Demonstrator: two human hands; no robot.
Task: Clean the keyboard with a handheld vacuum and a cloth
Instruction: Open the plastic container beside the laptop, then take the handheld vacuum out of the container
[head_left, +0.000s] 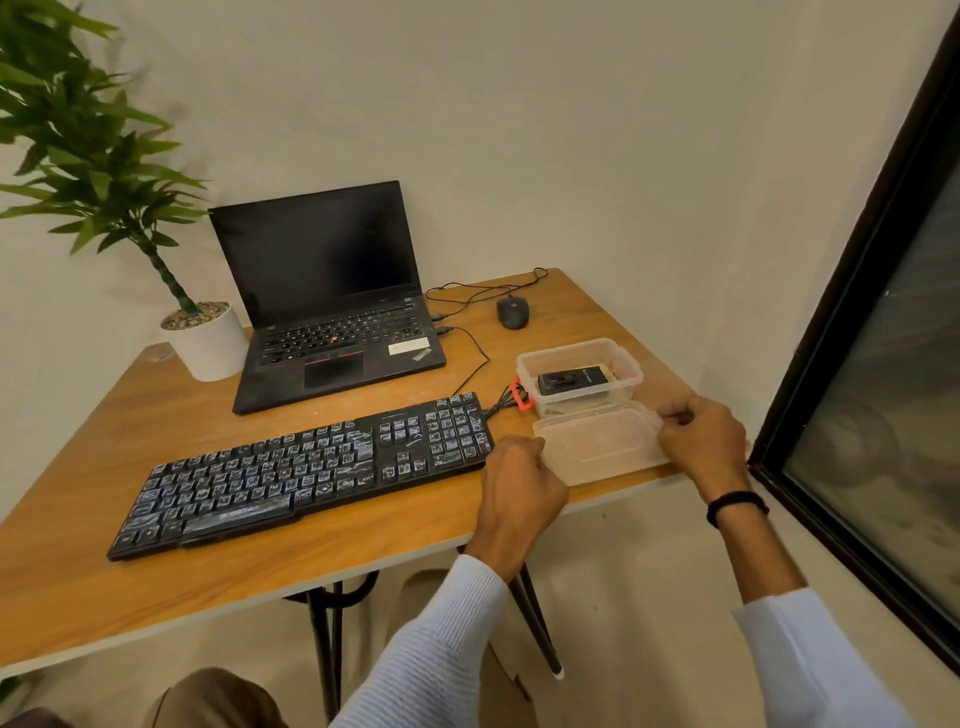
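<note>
An open clear tub (636, 376) holds a black device (571, 381) on something pale. Just in front, near the worktop (208, 571) front edge, is a clear lid (597, 447). The left hand (519, 488) and right hand (701, 441) each have a curled grip on one end. The dusty keyboard (311, 467) lies just left of the lid.

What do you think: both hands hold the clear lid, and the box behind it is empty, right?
Not quite. The left hand and right hand do hold the clear lid, but the box behind it is not empty: the head view shows a black device lying in it.
</note>
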